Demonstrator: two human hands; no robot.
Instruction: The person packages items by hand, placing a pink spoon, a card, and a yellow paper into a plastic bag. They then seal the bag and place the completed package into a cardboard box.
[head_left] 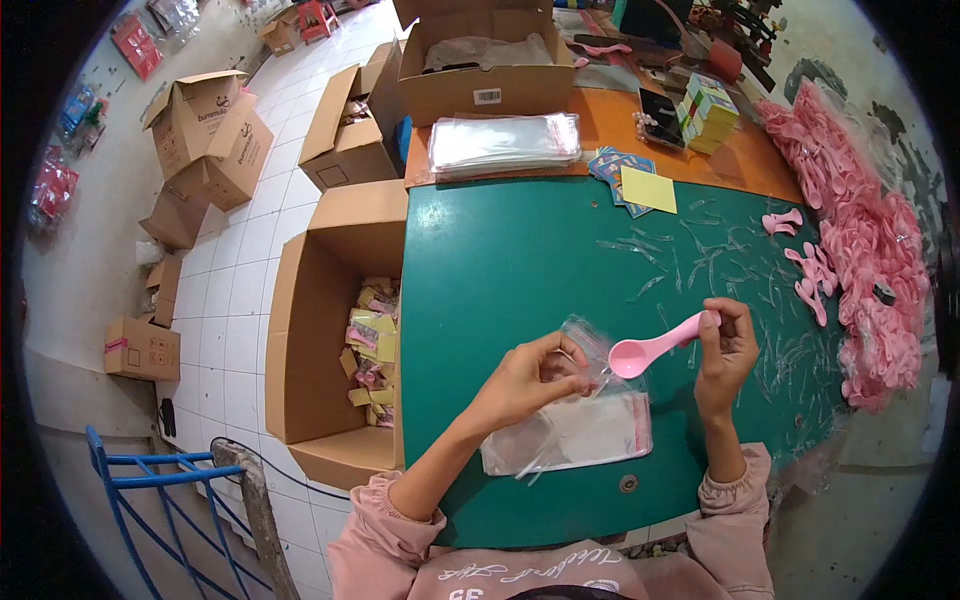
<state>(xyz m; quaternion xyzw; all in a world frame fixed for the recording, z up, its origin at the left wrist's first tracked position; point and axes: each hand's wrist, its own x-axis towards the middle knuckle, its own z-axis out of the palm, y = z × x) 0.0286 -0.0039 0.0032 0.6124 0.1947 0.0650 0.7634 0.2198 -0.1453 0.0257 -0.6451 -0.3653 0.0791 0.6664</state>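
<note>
A pink spoon (632, 358) is held by its handle in my right hand (727, 352), its bowl pointing left. My left hand (540, 378) pinches a small clear plastic bag (590, 343) just left of the spoon's bowl. The spoon's bowl is close to the bag; whether they touch is hard to tell. Below my left hand, a stack of clear plastic sleeves (600, 435) lies on the green table top (490, 260). Thin clear plastic strips (715, 255) are scattered over the table's right side.
A heap of pink spoons (875, 260) lines the right edge, with loose spoons (812, 270) beside it. Clear bags (505, 143), a yellow card (648, 190) and a cardboard box (487, 88) are at the back. An open carton (335, 340) with packed items stands left.
</note>
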